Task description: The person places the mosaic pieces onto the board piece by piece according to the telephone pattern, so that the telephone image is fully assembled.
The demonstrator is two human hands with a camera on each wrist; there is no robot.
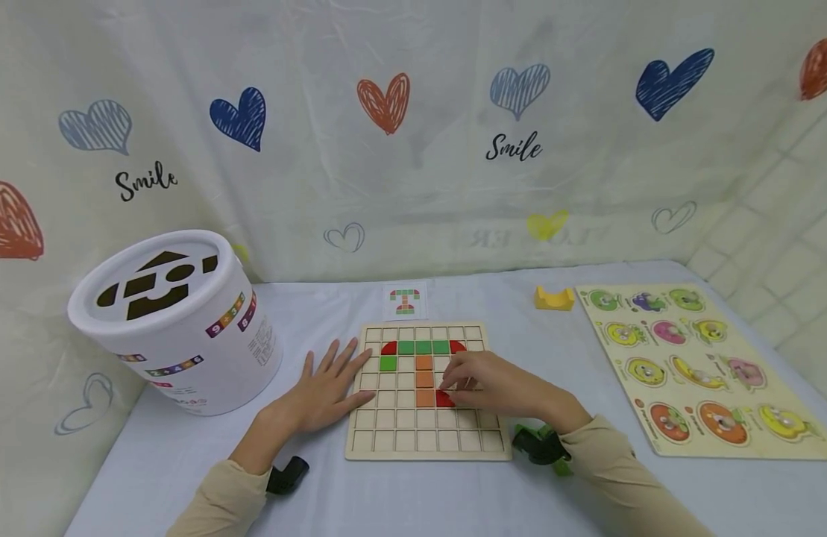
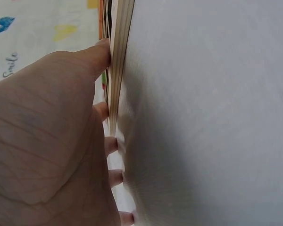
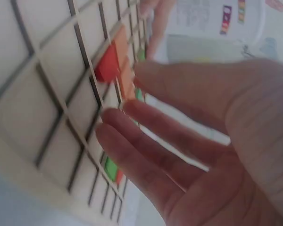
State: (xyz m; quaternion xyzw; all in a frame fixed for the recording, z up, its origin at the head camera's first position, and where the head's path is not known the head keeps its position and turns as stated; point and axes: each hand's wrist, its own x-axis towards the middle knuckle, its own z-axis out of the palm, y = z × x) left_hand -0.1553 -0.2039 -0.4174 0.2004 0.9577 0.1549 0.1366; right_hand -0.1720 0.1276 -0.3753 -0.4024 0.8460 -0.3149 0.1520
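A wooden grid board [image 1: 381, 441] lies flat on the table, holding a row of green squares [image 1: 423, 347] between red rounded corner pieces [image 1: 389, 348]. Below that row stands a column of orange squares [image 1: 423, 380], with a single green square [image 1: 388, 363] to the left. My left hand [image 1: 324, 391] spreads along the board's left edge, its thumb touching the edge. Over the board's right half is my right hand [image 1: 483, 380], fingers loosely bent beside a red piece [image 3: 107, 65] seated in a cell. Nothing shows between thumb and fingers in the right wrist view.
Behind the board lies a pattern card [image 1: 405, 300]. At left stands a white bucket [image 1: 185, 365] with shaped lid holes. A yellow block [image 1: 554, 300] and a fruit puzzle board [image 1: 628, 395] are to the right. Green pieces [image 1: 562, 468] lie partly under my right wrist.
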